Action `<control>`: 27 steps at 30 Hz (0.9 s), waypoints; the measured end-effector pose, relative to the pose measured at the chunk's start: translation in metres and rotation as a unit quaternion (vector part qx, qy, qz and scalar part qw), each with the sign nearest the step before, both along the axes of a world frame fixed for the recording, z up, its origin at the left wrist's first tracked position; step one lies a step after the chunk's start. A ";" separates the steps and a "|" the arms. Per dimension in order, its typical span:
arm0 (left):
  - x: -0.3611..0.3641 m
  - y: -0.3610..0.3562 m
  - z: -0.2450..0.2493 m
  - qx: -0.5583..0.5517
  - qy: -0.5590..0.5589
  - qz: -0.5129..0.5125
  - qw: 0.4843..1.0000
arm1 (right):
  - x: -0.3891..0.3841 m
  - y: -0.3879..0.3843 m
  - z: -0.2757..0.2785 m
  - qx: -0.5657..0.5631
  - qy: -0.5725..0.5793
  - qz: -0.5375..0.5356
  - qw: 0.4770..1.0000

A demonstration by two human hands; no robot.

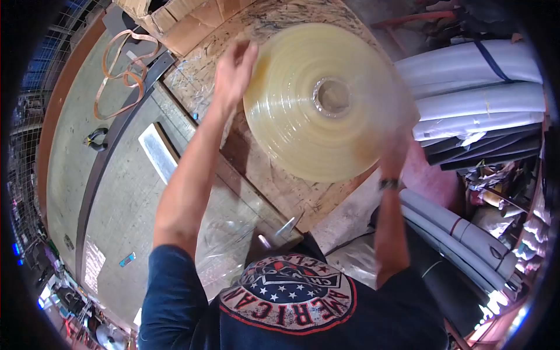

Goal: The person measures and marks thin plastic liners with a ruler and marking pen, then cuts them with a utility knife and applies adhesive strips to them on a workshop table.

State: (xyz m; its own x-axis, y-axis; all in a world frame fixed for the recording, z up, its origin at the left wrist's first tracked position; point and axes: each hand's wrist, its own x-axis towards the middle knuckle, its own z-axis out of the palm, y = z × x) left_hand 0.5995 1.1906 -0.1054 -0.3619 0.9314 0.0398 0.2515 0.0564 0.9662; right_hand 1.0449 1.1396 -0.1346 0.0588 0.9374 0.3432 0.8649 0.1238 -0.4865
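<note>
A large round roll of yellowish translucent film (297,131), with a hollow core at its middle, lies over a worn wooden board. My left hand (235,71) is at the roll's upper left edge, its fingers bent and close together. At the lower right edge is my right hand (395,153), with a dark band on the wrist. Haze or glare blurs that hand, so its fingers cannot be made out. The near part of the wooden board (303,204) shows below the roll.
A cardboard box (186,29) stands at the upper left. On the grey table (125,175) are pliers (96,139), a looped tan strap (104,87), a white block (157,150) and a knife (286,226). Wrapped rolls (478,108) are stacked at right.
</note>
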 end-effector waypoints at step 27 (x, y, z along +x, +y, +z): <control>0.070 -0.196 0.041 -0.111 0.170 0.051 0.978 | -0.039 0.163 0.030 -0.158 -0.084 0.107 0.978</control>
